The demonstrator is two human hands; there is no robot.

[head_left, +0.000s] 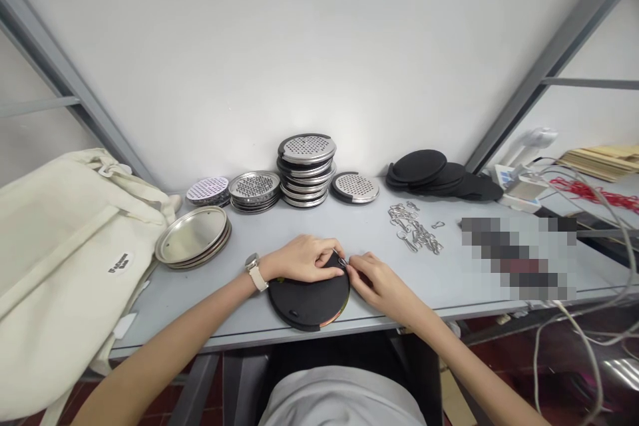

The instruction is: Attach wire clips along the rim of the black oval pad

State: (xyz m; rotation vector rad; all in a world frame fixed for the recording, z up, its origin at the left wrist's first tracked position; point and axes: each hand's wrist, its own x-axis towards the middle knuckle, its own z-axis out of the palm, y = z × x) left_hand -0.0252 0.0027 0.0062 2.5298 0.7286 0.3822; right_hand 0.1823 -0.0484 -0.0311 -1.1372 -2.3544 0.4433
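Observation:
A flat black round case (310,299) lies near the front edge of the table, a thin coloured rim showing along its lower right. My left hand (305,259), with a watch at the wrist, rests over the case's top; its thumb and fingers are closed on the upper right edge. At that same edge my right hand (374,281) pinches a small metal clip (342,262), touching the case. Whether the clip passes through the case is too small to tell. To the right lies a loose pile of similar metal clips (417,229).
Perforated metal discs stand in stacks (306,176) along the wall, one disc (355,187) beside them. Plain metal discs (194,236) lie left. Black round covers (424,170) sit back right. A cream bag (74,246) fills the left side; white cables (589,346) hang right.

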